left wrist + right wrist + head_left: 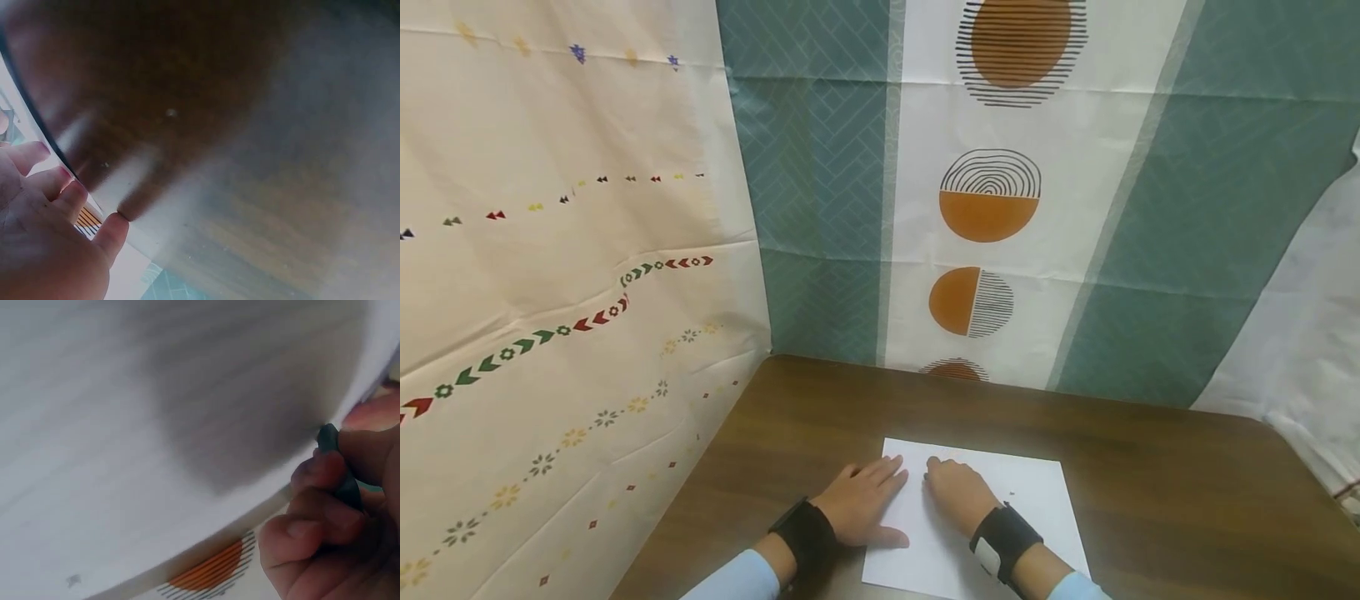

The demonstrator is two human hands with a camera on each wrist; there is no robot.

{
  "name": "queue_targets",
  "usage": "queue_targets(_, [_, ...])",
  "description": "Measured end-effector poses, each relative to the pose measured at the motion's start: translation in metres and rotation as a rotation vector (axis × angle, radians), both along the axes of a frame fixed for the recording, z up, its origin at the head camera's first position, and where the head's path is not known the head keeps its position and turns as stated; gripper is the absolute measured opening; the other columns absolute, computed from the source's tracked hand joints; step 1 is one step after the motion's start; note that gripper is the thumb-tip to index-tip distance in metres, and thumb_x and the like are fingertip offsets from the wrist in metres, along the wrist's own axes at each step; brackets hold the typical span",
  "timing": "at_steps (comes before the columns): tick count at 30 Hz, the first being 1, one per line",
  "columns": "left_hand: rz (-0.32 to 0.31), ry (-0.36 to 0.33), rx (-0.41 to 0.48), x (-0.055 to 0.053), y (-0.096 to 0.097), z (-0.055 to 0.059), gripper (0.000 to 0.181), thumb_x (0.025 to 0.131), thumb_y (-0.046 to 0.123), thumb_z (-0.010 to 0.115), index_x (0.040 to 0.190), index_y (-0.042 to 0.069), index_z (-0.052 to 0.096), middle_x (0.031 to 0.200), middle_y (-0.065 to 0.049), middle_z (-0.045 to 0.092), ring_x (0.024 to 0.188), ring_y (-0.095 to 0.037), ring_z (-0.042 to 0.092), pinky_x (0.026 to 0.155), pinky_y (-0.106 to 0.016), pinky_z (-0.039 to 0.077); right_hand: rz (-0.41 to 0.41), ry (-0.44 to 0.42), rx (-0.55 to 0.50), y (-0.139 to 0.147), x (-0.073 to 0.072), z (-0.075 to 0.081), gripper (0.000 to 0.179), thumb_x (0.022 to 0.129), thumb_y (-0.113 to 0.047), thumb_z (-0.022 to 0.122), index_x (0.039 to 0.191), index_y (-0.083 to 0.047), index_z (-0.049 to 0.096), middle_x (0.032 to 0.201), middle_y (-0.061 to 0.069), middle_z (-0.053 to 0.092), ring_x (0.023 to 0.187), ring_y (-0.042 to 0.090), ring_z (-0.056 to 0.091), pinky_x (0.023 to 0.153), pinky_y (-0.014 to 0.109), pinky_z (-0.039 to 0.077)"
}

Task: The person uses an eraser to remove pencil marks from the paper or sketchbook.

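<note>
A white sheet of paper [1037, 517] lies on the brown table. My left hand [863, 504] rests on the sheet's left edge with its fingers spread; in the left wrist view the same hand [56, 225] shows its fingertips touching the surface. Over the upper left part of the paper is my right hand [958, 493], its fingers curled. The right wrist view shows that hand [337, 519] gripping a small dark teal piece [328, 439] with a rounded tip, which touches or nearly touches the paper. Most of the piece is hidden by the fingers, so its kind is unclear.
A tiny dark speck [1012, 492] lies on the paper to the right of my right hand. The wooden table [1187, 500] extends to both sides. A patterned cream cloth [587, 333] hangs at the left, and a green and white curtain [820, 208] hangs behind the table.
</note>
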State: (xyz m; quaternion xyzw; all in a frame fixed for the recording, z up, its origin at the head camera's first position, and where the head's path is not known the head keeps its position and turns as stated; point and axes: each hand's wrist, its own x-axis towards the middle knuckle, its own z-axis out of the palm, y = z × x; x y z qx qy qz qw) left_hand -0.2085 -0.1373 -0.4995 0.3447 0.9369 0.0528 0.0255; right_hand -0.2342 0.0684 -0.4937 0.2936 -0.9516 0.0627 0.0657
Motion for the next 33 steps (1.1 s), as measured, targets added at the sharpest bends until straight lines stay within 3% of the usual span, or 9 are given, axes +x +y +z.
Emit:
queue_targets(4, [0.002,-0.003,0.005,-0.002,0.0,-0.003,0.089,0.081,0.074,0.04,0.145,0.012,0.031,0.151,-0.008,0.024,0.135,-0.023,0.02,0.096,-0.058,0.033,0.003,0.054,0.026,0.001,0.002,-0.003,0.011,0.088,-0.011,0.06,0.086,0.0,0.058,0.063,0.01,0.058,0.058,0.022,0.06,0.057,0.035,0.055])
queue_targets(8, [0.001,-0.027,0.014,-0.003,0.0,-0.006,0.089,0.081,0.074,0.039,0.145,0.013,0.03,0.152,-0.008,0.022,0.135,-0.023,0.018,0.097,-0.059,0.031,-0.047,0.022,0.028,0.015,0.002,-0.003,0.013,0.088,-0.013,0.06,0.084,-0.001,0.06,0.064,0.01,0.059,0.059,0.024,0.06,0.055,0.037,0.055])
queue_targets(11, [0.003,-0.045,0.017,-0.003,0.0,-0.005,0.09,0.081,0.075,0.039,0.146,0.013,0.029,0.152,-0.008,0.022,0.135,-0.023,0.017,0.098,-0.06,0.03,-0.099,0.01,0.014,0.033,0.001,-0.004,0.015,0.088,-0.013,0.061,0.081,0.0,0.059,0.063,0.011,0.059,0.059,0.026,0.06,0.052,0.04,0.053])
queue_targets(18, [-0.006,-0.01,0.015,-0.002,-0.002,-0.009,0.09,0.081,0.075,0.038,0.144,0.012,0.032,0.151,-0.007,0.025,0.135,-0.022,0.019,0.097,-0.059,0.032,-0.237,0.009,-0.019,0.087,0.005,-0.006,0.014,0.087,-0.009,0.06,0.076,0.0,0.057,0.062,0.011,0.058,0.054,0.024,0.057,0.047,0.041,0.05])
queue_targets(22, [-0.007,-0.011,0.015,-0.004,-0.002,-0.008,0.09,0.08,0.076,0.038,0.144,0.013,0.032,0.151,-0.007,0.025,0.135,-0.022,0.019,0.097,-0.06,0.031,-0.273,0.019,-0.041,0.106,0.007,-0.003,0.012,0.086,-0.005,0.06,0.075,-0.001,0.055,0.061,0.01,0.056,0.053,0.021,0.053,0.046,0.041,0.048])
queue_targets(25, [-0.003,-0.028,0.013,-0.006,-0.001,-0.007,0.09,0.08,0.075,0.039,0.145,0.013,0.032,0.151,-0.007,0.025,0.135,-0.022,0.019,0.097,-0.061,0.03,-0.266,0.011,-0.082,0.1,0.005,0.0,0.012,0.084,-0.008,0.062,0.076,-0.002,0.056,0.06,0.007,0.055,0.051,0.017,0.049,0.046,0.038,0.045])
queue_targets(29, [0.01,-0.048,0.0,-0.006,0.0,-0.004,0.089,0.081,0.074,0.04,0.145,0.014,0.032,0.151,-0.006,0.025,0.135,-0.023,0.02,0.097,-0.062,0.03,-0.222,-0.033,-0.144,0.069,0.0,0.004,0.013,0.085,-0.014,0.064,0.08,-0.004,0.057,0.06,0.003,0.056,0.048,0.011,0.043,0.045,0.033,0.042])
queue_targets(33, [0.021,-0.059,-0.014,-0.005,0.002,-0.001,0.089,0.08,0.075,0.039,0.145,0.015,0.031,0.151,-0.005,0.024,0.135,-0.022,0.019,0.098,-0.063,0.029,-0.147,-0.071,-0.127,0.036,-0.002,0.004,0.014,0.084,-0.017,0.066,0.084,-0.004,0.059,0.064,0.005,0.059,0.053,0.013,0.051,0.052,0.035,0.05])
